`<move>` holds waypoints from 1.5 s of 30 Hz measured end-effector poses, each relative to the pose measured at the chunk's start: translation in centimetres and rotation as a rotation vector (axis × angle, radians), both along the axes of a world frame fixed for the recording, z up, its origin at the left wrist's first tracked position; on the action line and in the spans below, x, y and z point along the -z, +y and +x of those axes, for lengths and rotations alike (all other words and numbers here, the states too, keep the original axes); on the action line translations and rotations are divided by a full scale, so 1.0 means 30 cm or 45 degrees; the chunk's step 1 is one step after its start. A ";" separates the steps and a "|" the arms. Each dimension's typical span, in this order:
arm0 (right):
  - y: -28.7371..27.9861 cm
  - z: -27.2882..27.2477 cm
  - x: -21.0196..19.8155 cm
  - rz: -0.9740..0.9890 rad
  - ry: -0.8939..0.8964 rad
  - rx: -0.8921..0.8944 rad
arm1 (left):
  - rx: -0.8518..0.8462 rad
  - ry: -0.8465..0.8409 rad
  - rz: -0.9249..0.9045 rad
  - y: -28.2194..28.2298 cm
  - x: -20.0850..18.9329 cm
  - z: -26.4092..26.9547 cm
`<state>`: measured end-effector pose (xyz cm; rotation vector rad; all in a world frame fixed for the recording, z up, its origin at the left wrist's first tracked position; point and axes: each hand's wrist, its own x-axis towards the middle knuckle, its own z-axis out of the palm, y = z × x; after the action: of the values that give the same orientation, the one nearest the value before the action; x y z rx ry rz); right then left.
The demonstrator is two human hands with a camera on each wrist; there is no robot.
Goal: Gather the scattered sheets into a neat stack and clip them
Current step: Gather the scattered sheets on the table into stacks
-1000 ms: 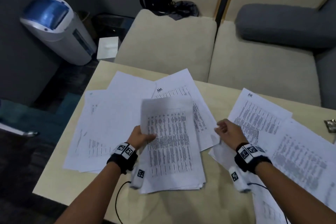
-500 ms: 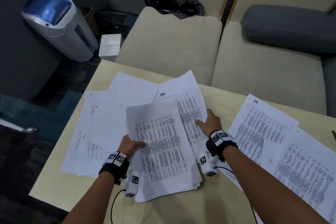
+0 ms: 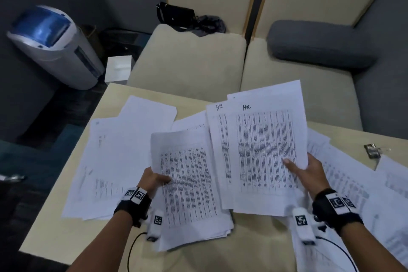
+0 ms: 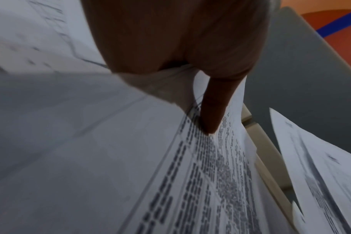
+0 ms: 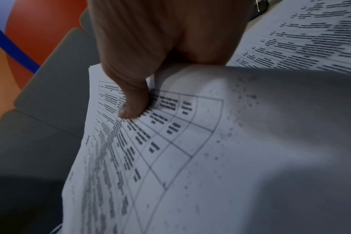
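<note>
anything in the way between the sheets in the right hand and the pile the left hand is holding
Nothing visible. The right hand holds its sheets lifted right beside the pile that the left hand grips, their edges already overlapping, with no object in between.

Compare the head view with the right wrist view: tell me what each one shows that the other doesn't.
Only the head view shows the left hand gripping the gathered stack, loose sheets spread over the table, the metal clip at its right edge, and the sofa. Only the right wrist view shows the grid lines under the thumb up close. Both show the right hand pinching the "HR" sheets.
</note>
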<state>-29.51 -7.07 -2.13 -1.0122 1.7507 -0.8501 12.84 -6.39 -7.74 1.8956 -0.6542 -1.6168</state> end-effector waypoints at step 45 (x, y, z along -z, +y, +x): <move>0.295 -0.057 -0.002 0.127 -0.330 0.081 | 0.039 1.031 -0.156 0.159 -0.239 -0.529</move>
<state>-31.22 1.77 -2.08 -0.7486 1.5934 -0.8830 -3.02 -1.63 -0.58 0.9951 -0.4082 -2.0910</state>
